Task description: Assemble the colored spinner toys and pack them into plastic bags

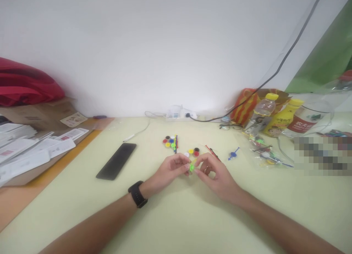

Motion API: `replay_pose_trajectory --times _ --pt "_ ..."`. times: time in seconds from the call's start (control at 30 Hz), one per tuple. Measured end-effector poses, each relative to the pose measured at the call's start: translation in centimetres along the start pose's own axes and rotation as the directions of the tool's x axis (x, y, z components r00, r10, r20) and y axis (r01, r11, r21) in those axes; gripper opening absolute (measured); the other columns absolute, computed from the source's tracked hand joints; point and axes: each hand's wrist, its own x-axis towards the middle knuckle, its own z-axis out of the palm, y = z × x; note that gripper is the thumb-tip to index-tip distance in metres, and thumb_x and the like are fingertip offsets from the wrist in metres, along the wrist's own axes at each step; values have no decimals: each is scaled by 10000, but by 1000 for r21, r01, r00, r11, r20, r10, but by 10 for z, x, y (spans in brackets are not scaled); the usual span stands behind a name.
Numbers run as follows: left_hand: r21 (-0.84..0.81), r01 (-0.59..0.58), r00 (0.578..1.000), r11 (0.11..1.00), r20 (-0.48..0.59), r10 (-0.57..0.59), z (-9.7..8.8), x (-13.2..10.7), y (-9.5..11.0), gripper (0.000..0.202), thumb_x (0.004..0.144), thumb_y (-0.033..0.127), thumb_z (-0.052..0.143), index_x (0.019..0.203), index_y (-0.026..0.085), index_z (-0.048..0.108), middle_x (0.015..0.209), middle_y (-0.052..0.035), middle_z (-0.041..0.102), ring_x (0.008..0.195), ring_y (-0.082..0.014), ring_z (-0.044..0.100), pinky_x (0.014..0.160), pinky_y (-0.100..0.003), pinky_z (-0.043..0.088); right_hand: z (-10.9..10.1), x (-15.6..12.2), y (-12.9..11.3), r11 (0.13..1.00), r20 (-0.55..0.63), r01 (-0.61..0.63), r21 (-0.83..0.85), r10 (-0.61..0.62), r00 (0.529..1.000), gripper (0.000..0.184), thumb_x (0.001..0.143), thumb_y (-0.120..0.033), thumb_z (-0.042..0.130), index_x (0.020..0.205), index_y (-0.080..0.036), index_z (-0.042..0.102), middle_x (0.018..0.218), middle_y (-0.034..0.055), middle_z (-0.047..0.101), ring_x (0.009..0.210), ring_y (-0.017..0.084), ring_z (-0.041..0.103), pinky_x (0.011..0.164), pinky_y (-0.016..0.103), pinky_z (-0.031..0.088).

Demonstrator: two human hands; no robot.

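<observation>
My left hand, with a black watch on its wrist, pinches a small bright green round plastic piece between thumb and fingers. From the other side, the thumb and forefinger of my right hand close on the same piece. A thin yellowish part shows beside it, partly hidden by the fingers. Just beyond lie loose round pieces, among them a yellow disc and a red disc. Red and black arrow-shaped sticks lie behind my right hand. Farther right is a blue arrow with a blue disc at its middle.
Several coloured discs and upright-looking arrow sticks are grouped behind my left hand. A black phone lies left. A clear bag of parts, bottles and glasses are right. White cards cover cardboard at far left.
</observation>
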Motion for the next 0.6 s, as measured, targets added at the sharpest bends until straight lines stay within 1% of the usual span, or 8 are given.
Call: replay_pose_trajectory --times 0.13,0.3,0.37,0.4,0.43,0.5,0.6 --pt "-6 13 1000 1000 14 -13 1 0 2 242 948 390 728 1037 168 683 988 -69 676 922 -199 662 873 -335 525 0 -1 1 999 18 13 -48 -12 1000 104 980 -240 591 1084 -234 580 1004 22 632 744 129 606 646 260 509" --pt "-10 -5 1000 1000 24 5 2 0 2 217 967 364 708 1040 162 677 954 -64 668 893 -180 641 834 -305 509 -1 -1 -2 997 25 35 -68 -34 999 129 995 -242 567 1123 -248 579 1010 24 632 751 134 615 641 266 524" --pt "-12 -6 1000 1000 13 6 1 0 2 220 960 361 717 1044 162 680 954 -63 666 891 -179 637 834 -304 505 -1 -2 -4 995 1 62 -74 -62 998 183 999 -244 562 1181 -261 560 1074 41 625 757 137 614 642 276 537" --pt "-14 -5 1000 1000 5 5 1 0 2 222 955 362 724 1044 163 681 945 -59 662 886 -178 636 836 -306 504 0 -2 -6 994 -28 79 -77 -81 996 226 999 -246 563 1223 -269 541 1148 58 609 771 138 615 647 282 546" --pt "-18 -3 1000 1000 -3 3 1 0 2 226 948 365 732 1041 165 681 931 -52 656 876 -177 636 838 -308 503 1 -3 -6 992 -68 94 -81 -100 993 281 998 -251 565 1272 -279 511 1240 79 575 793 141 618 655 292 558" --pt "-28 -1 1000 1000 -11 1 1 0 3 236 937 373 744 1035 168 682 907 -41 645 858 -178 639 838 -317 504 3 -4 -7 989 -159 117 -93 -131 979 406 994 -271 573 1372 -297 427 1417 119 456 845 150 622 677 316 583" --pt "-34 1 1000 999 -9 -1 2 0 3 248 926 382 755 1023 166 681 901 -38 642 845 -175 637 825 -318 503 5 -5 -6 986 -255 116 -123 -145 956 537 984 -322 594 1447 -311 323 1565 150 274 941 175 621 723 356 611"
